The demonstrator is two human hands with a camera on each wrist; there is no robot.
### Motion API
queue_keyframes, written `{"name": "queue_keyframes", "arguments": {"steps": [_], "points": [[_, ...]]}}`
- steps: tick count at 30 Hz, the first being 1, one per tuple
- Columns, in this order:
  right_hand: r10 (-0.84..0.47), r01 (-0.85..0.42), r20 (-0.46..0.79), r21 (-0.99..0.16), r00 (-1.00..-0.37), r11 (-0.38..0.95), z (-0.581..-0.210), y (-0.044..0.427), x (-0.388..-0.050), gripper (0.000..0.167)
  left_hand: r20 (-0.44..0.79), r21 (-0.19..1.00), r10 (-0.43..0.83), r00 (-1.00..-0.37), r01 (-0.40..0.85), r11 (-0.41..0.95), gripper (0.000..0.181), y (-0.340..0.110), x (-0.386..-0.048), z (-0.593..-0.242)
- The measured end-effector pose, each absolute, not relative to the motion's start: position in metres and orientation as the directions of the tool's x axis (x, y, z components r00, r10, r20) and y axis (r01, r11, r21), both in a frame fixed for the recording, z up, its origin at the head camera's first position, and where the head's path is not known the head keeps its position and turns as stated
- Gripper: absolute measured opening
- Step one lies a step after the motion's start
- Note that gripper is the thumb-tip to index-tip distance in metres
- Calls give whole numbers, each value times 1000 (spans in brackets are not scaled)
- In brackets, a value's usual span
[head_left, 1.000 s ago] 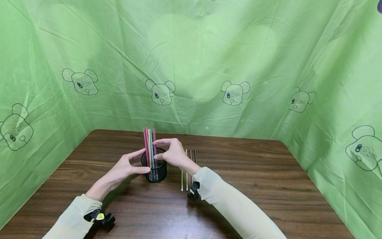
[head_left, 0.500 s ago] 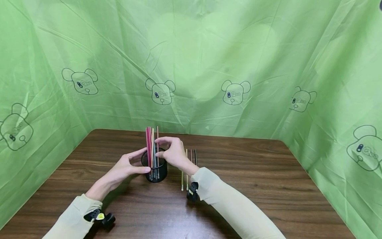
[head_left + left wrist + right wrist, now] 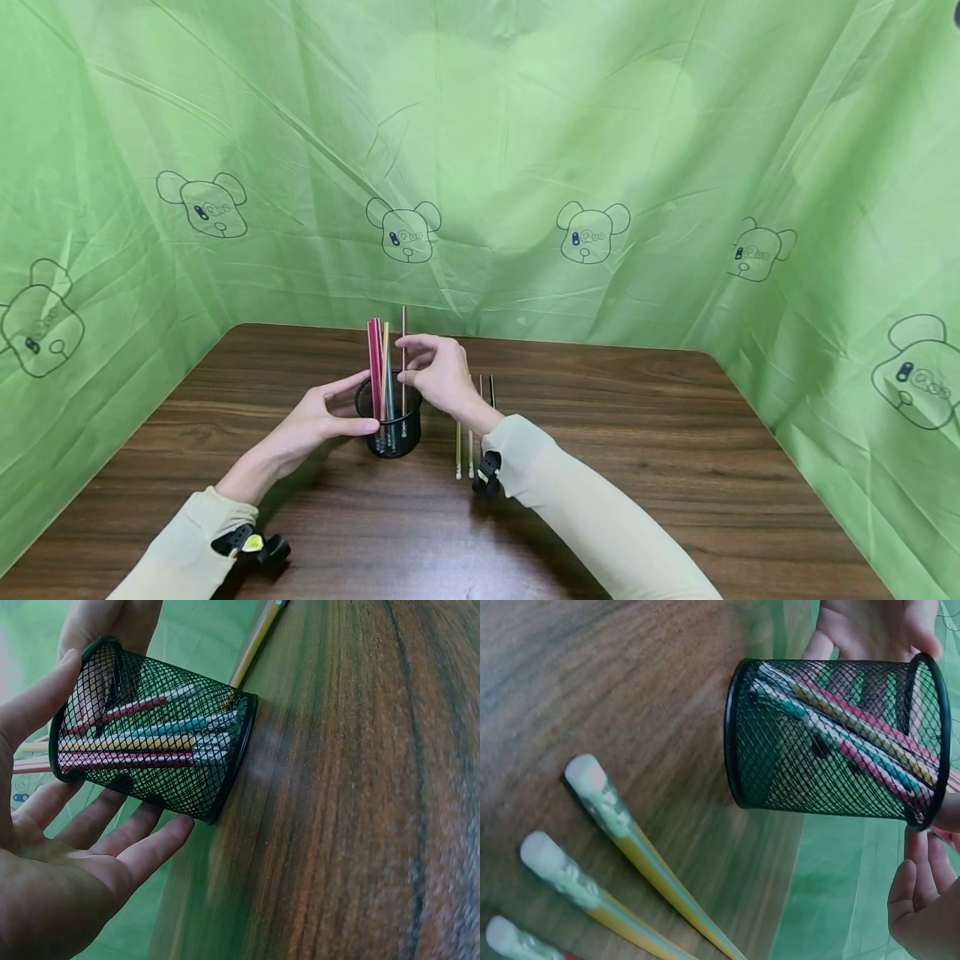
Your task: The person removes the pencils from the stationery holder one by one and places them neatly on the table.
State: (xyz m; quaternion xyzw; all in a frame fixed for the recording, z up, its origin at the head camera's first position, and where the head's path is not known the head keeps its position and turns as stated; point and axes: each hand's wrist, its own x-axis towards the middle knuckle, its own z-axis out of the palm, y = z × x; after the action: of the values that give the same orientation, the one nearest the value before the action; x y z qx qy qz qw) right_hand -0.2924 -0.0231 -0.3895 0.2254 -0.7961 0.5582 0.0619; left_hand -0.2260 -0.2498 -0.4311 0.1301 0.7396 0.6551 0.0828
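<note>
A black mesh pencil cup [image 3: 405, 435] stands upright on the wooden table, with several pencils [image 3: 376, 354] leaning toward its left side. My left hand [image 3: 311, 419] holds the cup from the left, thumb at the near rim and fingers around the far side. Between the thumb and forefinger of my right hand [image 3: 442, 377] is a red pencil [image 3: 405, 321], nearly upright, pinched above the rim. Its lower end, a white eraser [image 3: 180, 693], shows through the mesh inside the cup, raised off the bottom and apart from the other pencils.
Right of the cup, several pencils lie side by side on the table [image 3: 615, 467], partly under my right forearm; two are yellow pencils [image 3: 664, 874] with white erasers toward me. A green curtain [image 3: 495, 125] with bear-face drawings hangs behind and at both sides.
My right hand has drawn the red pencil away from the others, toward the right side of the cup and slightly up. My left hand has stayed on the cup.
</note>
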Motion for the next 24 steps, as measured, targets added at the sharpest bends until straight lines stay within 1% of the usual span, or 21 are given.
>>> {"name": "queue_keyframes", "arguments": {"steps": [10, 20, 24], "points": [[-297, -410, 329, -870, -896, 273, -384, -16, -296, 50, 38, 990, 296, -955, 75, 116, 86, -250, -226, -431], [-346, -409, 312, -877, -885, 254, -382, -10, -297, 56, 38, 986, 290, -956, 83, 145, 85, -251, -226, -431], [-345, -412, 319, -879, -883, 240, -381, -9, -297, 56, 40, 986, 289, -956, 84, 144, 85, -250, -226, -430]]}}
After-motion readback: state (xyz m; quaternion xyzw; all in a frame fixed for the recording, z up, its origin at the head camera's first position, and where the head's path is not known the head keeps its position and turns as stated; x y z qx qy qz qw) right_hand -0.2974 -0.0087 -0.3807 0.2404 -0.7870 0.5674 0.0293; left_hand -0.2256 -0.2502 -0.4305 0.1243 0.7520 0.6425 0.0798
